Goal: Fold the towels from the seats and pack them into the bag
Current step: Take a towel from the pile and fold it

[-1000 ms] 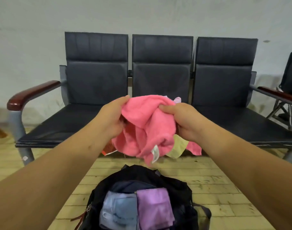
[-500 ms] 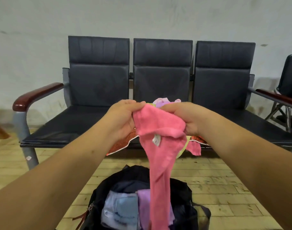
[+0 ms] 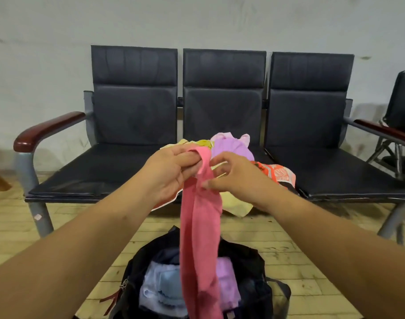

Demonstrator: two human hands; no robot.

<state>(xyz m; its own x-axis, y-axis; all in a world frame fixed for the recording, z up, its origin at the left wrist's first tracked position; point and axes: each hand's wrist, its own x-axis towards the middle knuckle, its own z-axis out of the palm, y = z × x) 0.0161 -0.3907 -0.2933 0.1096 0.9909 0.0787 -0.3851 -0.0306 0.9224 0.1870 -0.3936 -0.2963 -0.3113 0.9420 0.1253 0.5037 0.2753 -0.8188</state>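
Note:
A pink towel (image 3: 200,245) hangs in a long bunched strip in front of me, down over the open black bag (image 3: 245,261) on the floor. My left hand (image 3: 169,171) pinches its top corner. My right hand (image 3: 231,173) touches the strip a little lower with thumb and fingertips, the other fingers spread. Folded light blue (image 3: 160,286) and lilac (image 3: 226,279) towels lie inside the bag. On the middle seat behind my hands sits a pile: a lilac towel (image 3: 231,148), a yellow one (image 3: 236,206) drooping off the edge, and an orange patterned one (image 3: 277,173).
The three-seat black bench (image 3: 132,125) stands against a grey wall, with wooden armrests at each end (image 3: 45,132). Another dark chair (image 3: 401,116) is at the far right. The floor is pale wood planks.
The bunched pink towel has been let fall into a long hanging strip. My right hand has released its top edge and shifted lower on it; the seat pile now shows.

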